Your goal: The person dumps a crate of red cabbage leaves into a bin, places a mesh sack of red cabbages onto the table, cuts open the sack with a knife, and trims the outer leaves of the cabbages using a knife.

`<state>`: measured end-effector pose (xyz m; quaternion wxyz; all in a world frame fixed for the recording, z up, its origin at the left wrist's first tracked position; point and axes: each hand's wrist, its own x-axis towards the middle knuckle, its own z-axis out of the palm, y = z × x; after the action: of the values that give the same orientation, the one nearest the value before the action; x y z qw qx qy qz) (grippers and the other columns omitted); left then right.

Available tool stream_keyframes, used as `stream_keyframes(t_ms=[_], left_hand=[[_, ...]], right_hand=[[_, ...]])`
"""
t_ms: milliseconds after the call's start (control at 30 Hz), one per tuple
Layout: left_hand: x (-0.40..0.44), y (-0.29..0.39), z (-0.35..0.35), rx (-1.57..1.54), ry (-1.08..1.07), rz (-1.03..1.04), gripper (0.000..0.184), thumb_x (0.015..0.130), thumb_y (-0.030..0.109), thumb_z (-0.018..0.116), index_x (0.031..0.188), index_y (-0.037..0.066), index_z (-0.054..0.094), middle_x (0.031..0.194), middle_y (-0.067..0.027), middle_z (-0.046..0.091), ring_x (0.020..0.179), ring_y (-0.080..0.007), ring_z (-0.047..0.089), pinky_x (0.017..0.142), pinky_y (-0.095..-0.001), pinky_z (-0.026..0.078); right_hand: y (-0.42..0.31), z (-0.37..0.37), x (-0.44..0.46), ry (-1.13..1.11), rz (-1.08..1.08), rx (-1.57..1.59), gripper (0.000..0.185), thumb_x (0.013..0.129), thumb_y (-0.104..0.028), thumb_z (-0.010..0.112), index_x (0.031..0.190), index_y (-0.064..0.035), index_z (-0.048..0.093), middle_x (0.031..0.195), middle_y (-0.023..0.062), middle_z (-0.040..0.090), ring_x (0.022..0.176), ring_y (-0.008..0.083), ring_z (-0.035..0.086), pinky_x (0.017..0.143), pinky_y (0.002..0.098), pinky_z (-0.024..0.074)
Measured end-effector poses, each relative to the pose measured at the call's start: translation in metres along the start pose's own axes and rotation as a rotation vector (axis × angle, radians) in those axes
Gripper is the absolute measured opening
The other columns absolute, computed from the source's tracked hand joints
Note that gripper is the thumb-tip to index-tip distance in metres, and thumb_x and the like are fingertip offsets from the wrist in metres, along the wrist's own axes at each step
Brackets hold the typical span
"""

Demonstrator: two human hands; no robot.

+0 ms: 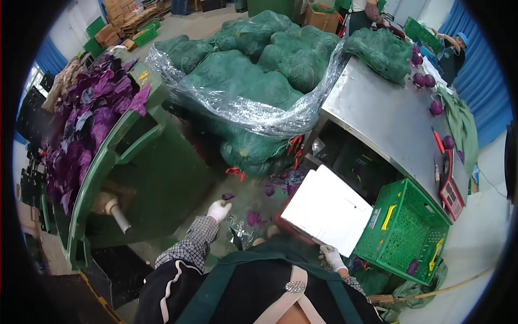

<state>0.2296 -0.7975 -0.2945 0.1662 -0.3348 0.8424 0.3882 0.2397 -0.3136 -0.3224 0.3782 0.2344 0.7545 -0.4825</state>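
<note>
My left hand (219, 210), in a white glove, hangs over the floor with its fingers curled in. Just beyond its fingertips is a small purple cabbage leaf (227, 196); I cannot tell whether they touch. In a white glove too, my right hand (332, 257) is closed at the near edge of a white board (327, 208). A thin dark edge shows by its fingers, too small to name. The board lies in front of me, beside a green plastic crate (403, 229) with a bit of purple leaf inside.
At left stands a big green bin (145, 183), heaped with purple cabbage leaves (100, 119). Green net sacks (243, 75) in clear wrap are piled ahead. A steel table (383, 116) at right carries purple cabbages (423, 80) and a red scale (451, 197). Two people work farther back.
</note>
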Motion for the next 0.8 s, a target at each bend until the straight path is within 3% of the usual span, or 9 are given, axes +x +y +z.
stream_keyframes(t_ms=[233, 367, 500, 567, 633, 700, 733, 767, 800], left_hand=[[0.104, 0.145, -0.026, 0.213, 0.218, 0.405, 0.074, 0.077, 0.038, 0.066, 0.133, -0.002, 0.039, 0.138, -0.0236, 0.039, 0.126, -0.0353, 0.04, 0.103, -0.0393, 0.035], [0.155, 0.222, -0.064, 0.531, 0.354, 0.752, 0.087, 0.071, 0.036, 0.073, 0.138, 0.001, 0.03, 0.142, -0.0243, 0.029, 0.132, -0.0372, 0.028, 0.109, -0.0411, 0.025], [0.195, 0.269, -0.079, 0.691, 0.196, 0.859, 0.101, 0.064, 0.037, 0.077, 0.142, 0.002, 0.023, 0.147, -0.0231, 0.022, 0.139, -0.0338, 0.019, 0.112, -0.0494, 0.016], [0.223, 0.26, -0.069, 0.685, 0.145, 0.841, 0.1, 0.065, 0.035, 0.076, 0.142, 0.002, 0.022, 0.144, -0.023, 0.028, 0.134, -0.0344, 0.029, 0.108, -0.0522, 0.022], [0.216, 0.275, -0.076, 0.796, -0.043, 0.647, 0.085, 0.07, 0.028, 0.069, 0.138, 0.001, 0.026, 0.127, -0.0218, 0.05, 0.119, -0.0346, 0.049, 0.1, -0.05, 0.034], [0.229, 0.249, -0.051, 0.746, -0.02, 0.64, 0.055, 0.074, 0.023, 0.062, 0.122, 0.001, 0.047, 0.098, -0.0171, 0.065, 0.093, -0.0337, 0.062, 0.086, -0.0446, 0.045], [0.225, 0.247, -0.051, 0.735, -0.071, 0.653, 0.042, 0.076, 0.024, 0.06, 0.111, 0.003, 0.054, 0.09, -0.0164, 0.066, 0.087, -0.0339, 0.063, 0.081, -0.0432, 0.048], [0.219, 0.251, -0.056, 0.727, -0.129, 0.675, 0.031, 0.077, 0.024, 0.058, 0.1, 0.004, 0.061, 0.082, -0.0157, 0.066, 0.081, -0.0342, 0.065, 0.076, -0.0418, 0.05], [0.207, 0.262, -0.067, 0.68, -0.198, 0.691, 0.024, 0.076, 0.02, 0.057, 0.093, 0.005, 0.067, 0.088, -0.0166, 0.067, 0.085, -0.0322, 0.066, 0.074, -0.0416, 0.051]], right_hand=[[-0.124, 0.013, 0.066, -0.028, -0.153, 0.086, 0.044, 0.089, -0.035, 0.057, 0.112, 0.0022, 0.055, 0.095, 0.0119, 0.063, 0.077, 0.0207, 0.064, 0.062, 0.0317, 0.0515], [-0.23, 0.041, 0.111, -0.074, -0.297, 0.129, 0.042, 0.088, -0.034, 0.061, 0.109, 0.002, 0.057, 0.092, 0.0092, 0.063, 0.073, 0.0174, 0.063, 0.06, 0.0288, 0.05], [-0.3, 0.074, 0.17, -0.236, -0.303, 0.398, 0.046, 0.087, -0.037, 0.063, 0.116, -0.0029, 0.053, 0.099, 0.0101, 0.061, 0.081, 0.0186, 0.063, 0.065, 0.0283, 0.0511], [-0.335, 0.091, 0.175, -0.149, -0.326, 0.483, 0.055, 0.086, -0.039, 0.063, 0.125, -0.0031, 0.048, 0.109, 0.0128, 0.059, 0.089, 0.0219, 0.062, 0.068, 0.0314, 0.052], [-0.361, 0.103, 0.185, -0.04, -0.288, 0.599, 0.073, 0.084, -0.046, 0.063, 0.136, -0.0018, 0.035, 0.132, 0.0208, 0.044, 0.113, 0.032, 0.052, 0.081, 0.0398, 0.0498], [-0.368, 0.108, 0.202, -0.058, -0.318, 0.781, 0.081, 0.085, -0.049, 0.061, 0.141, -0.0016, 0.027, 0.139, 0.0229, 0.036, 0.122, 0.0354, 0.044, 0.091, 0.0434, 0.0439], [-0.37, 0.112, 0.217, -0.05, -0.287, 0.892, 0.076, 0.083, -0.049, 0.064, 0.136, -0.0023, 0.036, 0.132, 0.0204, 0.043, 0.12, 0.0345, 0.045, 0.087, 0.0433, 0.0436], [-0.379, 0.111, 0.209, -0.184, -0.375, 0.891, 0.082, 0.085, -0.051, 0.058, 0.14, -0.0004, 0.025, 0.139, 0.0238, 0.033, 0.124, 0.0384, 0.041, 0.098, 0.0455, 0.037], [-0.381, 0.114, 0.223, -0.182, -0.33, 0.947, 0.075, 0.085, -0.049, 0.059, 0.136, -0.0014, 0.031, 0.135, 0.0218, 0.038, 0.121, 0.0376, 0.043, 0.097, 0.0457, 0.0381]])
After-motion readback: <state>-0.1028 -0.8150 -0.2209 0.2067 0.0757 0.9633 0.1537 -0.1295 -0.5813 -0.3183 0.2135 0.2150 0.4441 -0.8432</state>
